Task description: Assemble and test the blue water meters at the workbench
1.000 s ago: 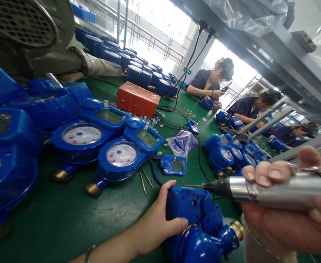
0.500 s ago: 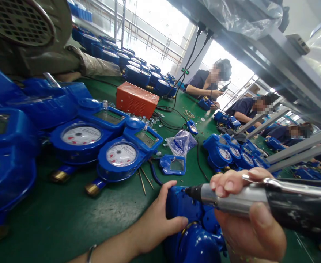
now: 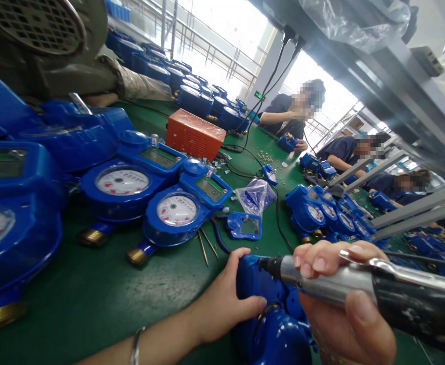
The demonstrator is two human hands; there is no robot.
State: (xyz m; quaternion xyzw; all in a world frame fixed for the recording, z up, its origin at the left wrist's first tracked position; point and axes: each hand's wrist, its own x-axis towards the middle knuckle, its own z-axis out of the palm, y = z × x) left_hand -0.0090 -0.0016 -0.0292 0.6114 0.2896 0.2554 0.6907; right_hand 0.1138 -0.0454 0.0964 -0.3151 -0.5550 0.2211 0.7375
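1. The meter (image 3: 279, 329) stood at the near edge of view on the green tabletop (image 3: 104, 299), rounded part toward the wearer, partly hidden by the right hand (image 3: 354, 329).
2. The left hand (image 3: 228, 299) was spread around the meter's left side, a fingertip at the far edge and the thumb near the rounded part.
3. The right hand was wrapped around the screwdriver (image 3: 401, 304), its nose at the meter's far edge; the bit could not be seen, so contact there was unclear.
4. The meter looked stiff and fairly heavy, its glossy blue skin probably a little slippery; the flat body's sides seemed the surest hold, as the rounded part offered less purchase.
5. The screwdriver looked rigid, with moderate weight; its barrel, gripped behind the nose, seemed the steadiest place.
6. A clear bag (image 3: 256, 196), thin and soft, lay beyond the loose panel (image 3: 244, 226) with something blue inside, not clear enough to name.
7. The orange box (image 3: 195, 134) showed closed sides; its contents could not be told.
8. Small screws (image 3: 266, 156) lay loose on the tabletop, in no container.
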